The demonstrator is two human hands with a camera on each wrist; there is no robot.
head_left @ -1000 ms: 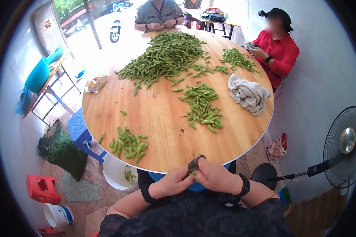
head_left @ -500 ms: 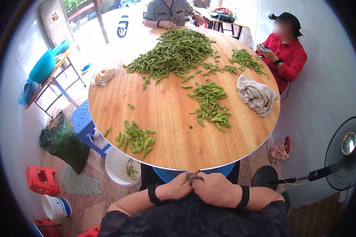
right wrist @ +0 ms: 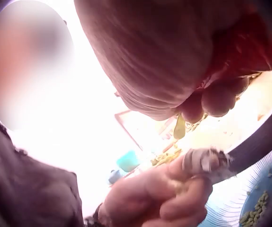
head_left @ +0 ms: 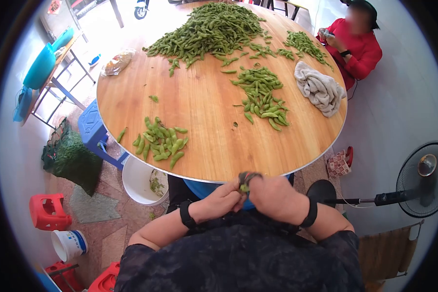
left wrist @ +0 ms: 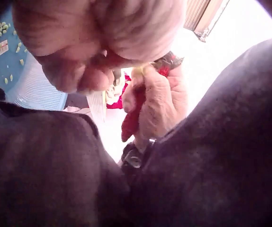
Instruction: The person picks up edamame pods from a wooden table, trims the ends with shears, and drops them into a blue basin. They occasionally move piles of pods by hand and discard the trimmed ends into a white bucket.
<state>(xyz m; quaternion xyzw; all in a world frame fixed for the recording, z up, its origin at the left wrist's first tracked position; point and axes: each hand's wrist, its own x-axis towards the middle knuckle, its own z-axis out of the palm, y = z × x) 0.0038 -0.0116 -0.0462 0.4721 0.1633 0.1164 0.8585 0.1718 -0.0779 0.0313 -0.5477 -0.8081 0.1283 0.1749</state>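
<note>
Just off the table's near edge, my left hand (head_left: 219, 200) and right hand (head_left: 280, 198) meet, with a green bit of pod (head_left: 245, 188) between their fingertips. In the right wrist view, a green pod (right wrist: 179, 126) sticks out of my right hand's curled fingers. The left hand (right wrist: 159, 196), its fingers bent, pinches something pale green; one of its fingers has a worn wrap. A dark wrap with red is on a right-hand finger. Below the hands is a blue basin (left wrist: 13, 71) with shelled beans. Small pod piles (head_left: 160, 141) (head_left: 263, 95) lie on the round table (head_left: 199, 121).
A large pod heap (head_left: 214, 29) covers the table's far side, with a grey cloth (head_left: 319, 88) at right and a plastic bag (head_left: 118, 62) at left. A white bucket (head_left: 138, 182) and blue stool (head_left: 93, 127) stand left; a fan (head_left: 423, 180) stands right. Someone in red (head_left: 357, 48) sits at the right.
The head view has tilted down, so the table sits higher in it. My hands, pressed together half a second ago, are a little more apart, with green showing between them.
</note>
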